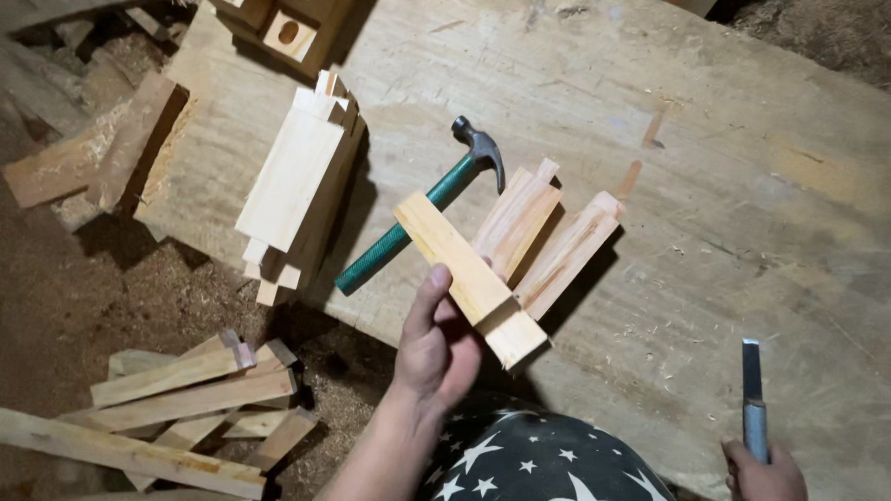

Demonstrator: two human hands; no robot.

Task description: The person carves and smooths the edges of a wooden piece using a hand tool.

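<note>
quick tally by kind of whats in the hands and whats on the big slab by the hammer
Hammer, green handle, lying on the slab: 1
Chisel, in the right hand: 1
Wooden frame of joined pieces, in the left hand: 1
Stack of tenoned boards: 1
Total: 4

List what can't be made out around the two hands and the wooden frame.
- Right hand, head view: cut off by the bottom edge; its grip on the chisel is mostly out of frame.
- Hammer: mid-handle hidden behind the wooden frame.
- Frame's joints: covered by its crossbar and the left hand.
- Stacked wooden blocks: lower pieces hidden by the top one.
</note>
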